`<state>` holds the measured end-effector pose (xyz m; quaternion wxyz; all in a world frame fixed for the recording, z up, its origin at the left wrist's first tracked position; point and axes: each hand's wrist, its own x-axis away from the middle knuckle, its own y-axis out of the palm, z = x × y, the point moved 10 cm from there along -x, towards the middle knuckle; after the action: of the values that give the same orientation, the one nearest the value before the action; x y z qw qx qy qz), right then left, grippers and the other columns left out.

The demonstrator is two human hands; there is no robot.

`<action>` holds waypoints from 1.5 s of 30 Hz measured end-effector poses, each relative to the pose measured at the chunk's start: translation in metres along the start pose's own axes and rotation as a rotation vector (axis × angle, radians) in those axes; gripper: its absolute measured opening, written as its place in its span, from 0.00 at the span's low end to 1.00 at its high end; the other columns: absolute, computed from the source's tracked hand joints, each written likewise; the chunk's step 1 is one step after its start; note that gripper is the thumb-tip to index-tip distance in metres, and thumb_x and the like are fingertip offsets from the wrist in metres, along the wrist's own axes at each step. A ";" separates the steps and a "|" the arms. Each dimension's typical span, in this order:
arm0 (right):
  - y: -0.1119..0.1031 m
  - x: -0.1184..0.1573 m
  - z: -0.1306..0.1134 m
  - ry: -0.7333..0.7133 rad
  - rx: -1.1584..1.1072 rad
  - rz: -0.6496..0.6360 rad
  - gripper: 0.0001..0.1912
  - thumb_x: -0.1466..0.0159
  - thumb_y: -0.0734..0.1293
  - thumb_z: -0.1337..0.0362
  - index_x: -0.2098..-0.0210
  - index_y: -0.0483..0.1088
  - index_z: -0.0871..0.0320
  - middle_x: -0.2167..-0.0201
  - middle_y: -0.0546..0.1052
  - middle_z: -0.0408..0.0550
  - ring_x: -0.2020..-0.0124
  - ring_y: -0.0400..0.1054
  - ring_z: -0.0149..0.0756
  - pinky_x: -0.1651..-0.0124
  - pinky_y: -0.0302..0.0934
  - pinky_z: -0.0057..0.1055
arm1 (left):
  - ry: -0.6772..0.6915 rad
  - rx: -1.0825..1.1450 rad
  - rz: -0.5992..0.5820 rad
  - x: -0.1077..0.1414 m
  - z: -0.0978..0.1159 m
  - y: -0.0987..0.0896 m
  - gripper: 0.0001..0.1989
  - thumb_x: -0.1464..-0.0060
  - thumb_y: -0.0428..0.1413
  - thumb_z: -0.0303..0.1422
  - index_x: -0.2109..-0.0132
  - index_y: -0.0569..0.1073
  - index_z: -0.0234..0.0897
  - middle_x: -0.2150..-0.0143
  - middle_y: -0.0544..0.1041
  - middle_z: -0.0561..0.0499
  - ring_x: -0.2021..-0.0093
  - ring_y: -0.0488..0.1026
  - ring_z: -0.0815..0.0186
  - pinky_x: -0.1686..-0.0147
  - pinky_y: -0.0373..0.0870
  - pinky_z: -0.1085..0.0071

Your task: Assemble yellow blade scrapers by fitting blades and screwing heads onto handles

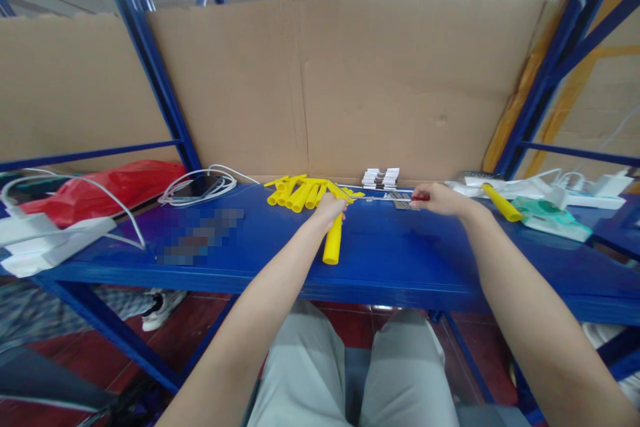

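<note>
My left hand (330, 208) is closed around a yellow tube (333, 245), whose wide open end points down toward me. My right hand (436, 199) grips the red handle of a thin tool (383, 199). Its long metal shaft stretches left across to my left hand, near the tube's upper end. What kind of tip it has is too small to make out. Just left of my left hand lies a pile of yellow tubes (299, 197). Small grey metal strips (400, 202) lie beneath the shaft, close to my right hand.
White folded pieces (380, 178) stand by the cardboard wall (375, 80). On the right are another yellow tube (501, 203), a green packet (550, 219) and a white power strip (595, 199). A coiled white cable (200, 188), red bag (110, 190) and white plugs (45, 240) occupy the left.
</note>
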<state>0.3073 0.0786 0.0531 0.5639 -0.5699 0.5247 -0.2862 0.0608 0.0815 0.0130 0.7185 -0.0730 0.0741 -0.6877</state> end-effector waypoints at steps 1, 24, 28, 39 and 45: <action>0.001 0.000 -0.001 -0.009 -0.001 -0.004 0.11 0.43 0.63 0.55 0.71 0.70 0.55 0.72 0.77 0.47 0.68 0.70 0.38 0.65 0.61 0.31 | -0.001 0.003 -0.001 0.000 0.000 0.000 0.11 0.49 0.50 0.18 0.75 0.63 0.36 0.83 0.64 0.57 0.85 0.59 0.73 0.83 0.58 0.75; 0.003 -0.001 0.000 -0.011 -0.033 -0.006 0.11 0.44 0.63 0.54 0.71 0.70 0.55 0.74 0.77 0.48 0.68 0.71 0.40 0.66 0.62 0.32 | 0.001 -0.010 0.007 0.001 0.001 0.001 0.14 0.49 0.52 0.18 0.78 0.62 0.36 0.84 0.63 0.56 0.86 0.59 0.74 0.82 0.57 0.75; 0.005 -0.002 0.002 -0.012 -0.038 -0.017 0.12 0.44 0.63 0.53 0.72 0.70 0.54 0.74 0.77 0.47 0.68 0.71 0.40 0.66 0.62 0.32 | 0.000 -0.023 0.009 0.001 0.001 0.000 0.14 0.50 0.52 0.17 0.78 0.62 0.36 0.84 0.62 0.56 0.85 0.60 0.73 0.82 0.57 0.75; -0.002 0.002 -0.007 -0.027 -0.014 0.000 0.11 0.44 0.63 0.54 0.72 0.69 0.55 0.74 0.77 0.47 0.69 0.70 0.39 0.67 0.60 0.31 | 0.009 -0.038 0.017 0.001 0.002 0.000 0.13 0.50 0.52 0.18 0.78 0.63 0.36 0.83 0.64 0.55 0.83 0.61 0.72 0.82 0.58 0.76; -0.009 0.003 -0.023 -0.055 0.015 0.018 0.13 0.44 0.62 0.52 0.71 0.69 0.55 0.72 0.77 0.48 0.70 0.69 0.39 0.67 0.59 0.31 | 0.064 -0.140 0.066 -0.001 0.006 -0.008 0.13 0.51 0.52 0.17 0.77 0.64 0.36 0.84 0.64 0.55 0.83 0.63 0.71 0.82 0.57 0.76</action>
<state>0.2897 0.0660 0.0654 0.5848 -0.5685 0.5122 -0.2692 0.0542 0.0824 0.0209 0.7311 -0.0983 0.1473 -0.6589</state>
